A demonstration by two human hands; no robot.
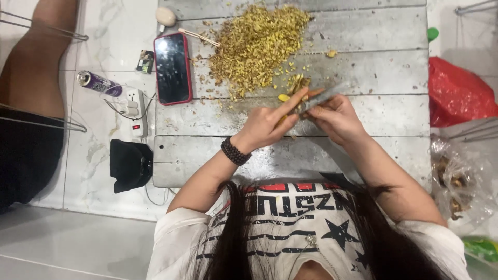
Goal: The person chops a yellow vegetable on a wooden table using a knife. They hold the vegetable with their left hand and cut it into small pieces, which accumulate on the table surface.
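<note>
Hands at a grey board: left hand (pixel 267 124) pinches a yellow piece (pixel 284 98); right hand (pixel 334 116), just beside it, grips a knife (pixel 324 96).

Bench (pixel 363 67) of weathered grey wooden planks, rough and matt; knife (pixel 324 97) blade of dull grey metal; phone (pixel 172 67) with glossy glass screen in a red plastic case; wrist beads (pixel 234 152) dark and slightly shiny; bag (pixel 456 93) of glossy red plastic; floor (pixel 104 46) of smooth polished marble-look tile.
</note>
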